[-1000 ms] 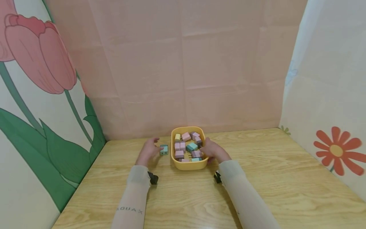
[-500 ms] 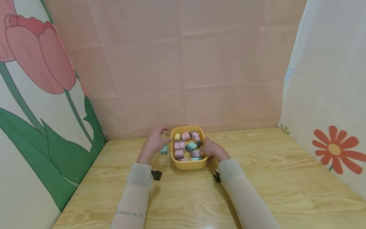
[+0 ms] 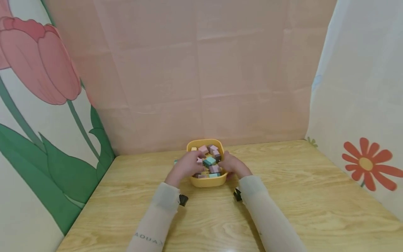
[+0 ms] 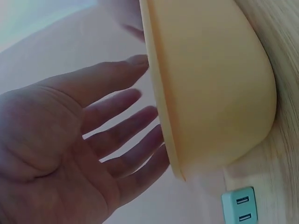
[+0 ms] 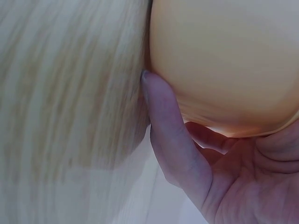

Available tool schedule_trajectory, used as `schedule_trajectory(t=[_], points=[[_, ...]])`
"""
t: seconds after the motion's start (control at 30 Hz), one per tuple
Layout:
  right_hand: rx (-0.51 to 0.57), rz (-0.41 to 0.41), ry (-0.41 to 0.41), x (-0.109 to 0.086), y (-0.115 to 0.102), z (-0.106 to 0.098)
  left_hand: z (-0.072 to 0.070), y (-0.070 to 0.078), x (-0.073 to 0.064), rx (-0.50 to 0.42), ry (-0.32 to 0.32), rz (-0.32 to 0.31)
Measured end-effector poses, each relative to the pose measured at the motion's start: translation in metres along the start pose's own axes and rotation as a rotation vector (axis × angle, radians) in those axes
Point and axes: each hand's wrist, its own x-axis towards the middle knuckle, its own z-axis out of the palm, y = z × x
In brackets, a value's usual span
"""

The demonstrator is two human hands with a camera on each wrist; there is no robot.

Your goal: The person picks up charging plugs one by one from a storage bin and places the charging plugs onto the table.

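Note:
A yellow plastic bin holds several small USB charger plugs in pink, purple, teal and yellow; a teal charger lies near its middle. My left hand hangs over the bin's left rim, fingers spread and slightly bent, with nothing seen in its grasp. In the left wrist view its fingertips reach past the rim, so their ends are hidden. My right hand grips the bin's right side. In the right wrist view one finger presses low on the outer wall while others curl over the rim.
Another teal charger with two USB slots lies on the wooden table left of the bin, mostly covered by my left hand in the head view. A pink cloth hangs behind; flowered sheets stand at both sides.
My left hand has moved right, from beside the loose teal charger to above the bin's left part. That charger stays on the table. The right hand keeps its hold on the bin.

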Motion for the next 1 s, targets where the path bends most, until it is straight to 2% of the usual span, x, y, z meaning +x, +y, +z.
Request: schedule_trajectory(t=[0.17,0.4,0.7,1.0], points=[[-0.014,-0.005,0.01,0.001,-0.002,0.001,0.001,0.005,-0.003,0.004,-0.063,0.01],[-0.017,-0.002,0.019,0.005,-0.002,0.003,0.006,0.005,-0.004,0.078,-0.116,-0.024],[-0.008,0.016,0.029,0.002,-0.005,0.004,0.02,0.005,0.0,0.133,-0.105,-0.067],[-0.008,0.012,0.02,0.001,-0.005,0.004,0.023,0.008,0.001,0.134,-0.125,-0.111]])
